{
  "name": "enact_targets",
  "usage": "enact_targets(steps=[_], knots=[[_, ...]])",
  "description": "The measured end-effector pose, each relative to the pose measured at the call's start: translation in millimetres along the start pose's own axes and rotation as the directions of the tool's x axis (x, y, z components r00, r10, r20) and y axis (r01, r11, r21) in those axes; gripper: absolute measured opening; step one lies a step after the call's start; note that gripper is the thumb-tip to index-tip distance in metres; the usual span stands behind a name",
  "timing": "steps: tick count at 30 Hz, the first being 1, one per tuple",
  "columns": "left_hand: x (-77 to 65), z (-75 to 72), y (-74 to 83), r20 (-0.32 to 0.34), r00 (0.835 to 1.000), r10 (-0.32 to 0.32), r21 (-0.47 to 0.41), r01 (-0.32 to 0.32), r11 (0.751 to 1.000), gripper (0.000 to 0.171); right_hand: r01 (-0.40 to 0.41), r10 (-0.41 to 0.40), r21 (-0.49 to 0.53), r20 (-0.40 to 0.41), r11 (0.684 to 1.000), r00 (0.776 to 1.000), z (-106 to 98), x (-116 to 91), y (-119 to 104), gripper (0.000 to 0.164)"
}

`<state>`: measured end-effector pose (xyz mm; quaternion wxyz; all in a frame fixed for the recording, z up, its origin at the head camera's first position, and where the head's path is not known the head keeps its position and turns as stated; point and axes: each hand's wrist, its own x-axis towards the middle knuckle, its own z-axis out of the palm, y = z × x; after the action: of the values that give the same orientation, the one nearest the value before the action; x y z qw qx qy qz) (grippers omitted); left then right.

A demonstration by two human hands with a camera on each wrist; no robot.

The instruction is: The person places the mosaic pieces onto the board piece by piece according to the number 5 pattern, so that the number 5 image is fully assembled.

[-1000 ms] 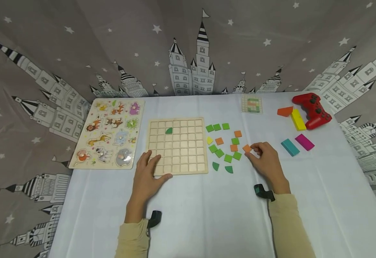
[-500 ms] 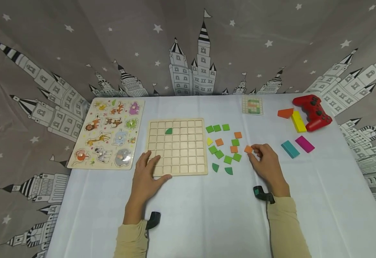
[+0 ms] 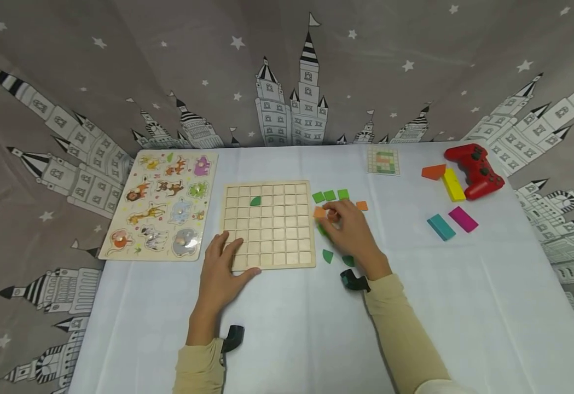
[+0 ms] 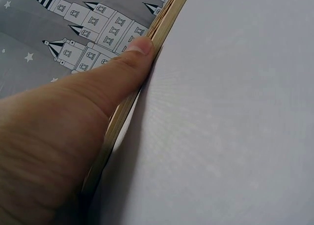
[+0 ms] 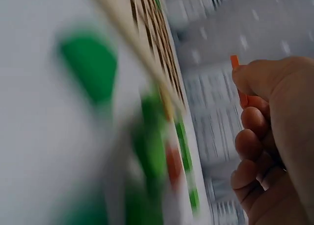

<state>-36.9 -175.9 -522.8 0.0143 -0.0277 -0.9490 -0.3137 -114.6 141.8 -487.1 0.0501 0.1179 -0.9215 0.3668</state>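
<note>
An orange square tile (image 3: 319, 212) is pinched in the fingertips of the right hand (image 3: 348, 230), just off the right edge of the wooden grid board (image 3: 267, 225) and above the loose green tiles (image 3: 330, 195). One green quarter-round piece (image 3: 255, 201) is seated in a second-row cell of the grid. The board's near-left corner is pressed by the flat, extended fingers of the left hand (image 3: 222, 271), with nothing gripped.

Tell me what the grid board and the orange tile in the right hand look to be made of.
The grid board looks like pale unfinished wood: matte tan surface, and the left wrist view shows a layered edge, possibly plywood. The orange tile, pinched in the right hand, is thin, flat and evenly coloured with no sheen; painted wood or foam, I can't tell which.
</note>
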Motion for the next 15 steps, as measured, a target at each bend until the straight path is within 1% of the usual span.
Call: enact_targets(steps=[3, 7, 10, 15], knots=[[-0.3, -0.2, -0.2, -0.006, 1.0, 0.001, 0.002, -0.001, 1.0, 0.088, 0.064, -0.064, -0.003, 0.093, 0.998, 0.994, 25.5, 17.5, -23.4, 0.031], [0.0, 0.0, -1.1, 0.0, 1.0, 0.0, 0.003, 0.0, 1.0, 0.087, 0.137, -0.133, -0.003, 0.193, 0.991, 0.972, 56.4, 36.3, -48.1, 0.033], [0.5, 0.5, -1.3, 0.012, 1.0, 0.003, 0.007, -0.003, 1.0, 0.087, 0.161, -0.15, -0.027, 0.242, 0.987, 0.959, 74.0, 48.6, -60.2, 0.034], [0.1, -0.3, -1.5, 0.011, 1.0, 0.002, 0.005, -0.002, 1.0, 0.087, 0.163, -0.129, -0.089, 0.307, 0.983, 0.943, 92.5, 65.2, -71.3, 0.034]])
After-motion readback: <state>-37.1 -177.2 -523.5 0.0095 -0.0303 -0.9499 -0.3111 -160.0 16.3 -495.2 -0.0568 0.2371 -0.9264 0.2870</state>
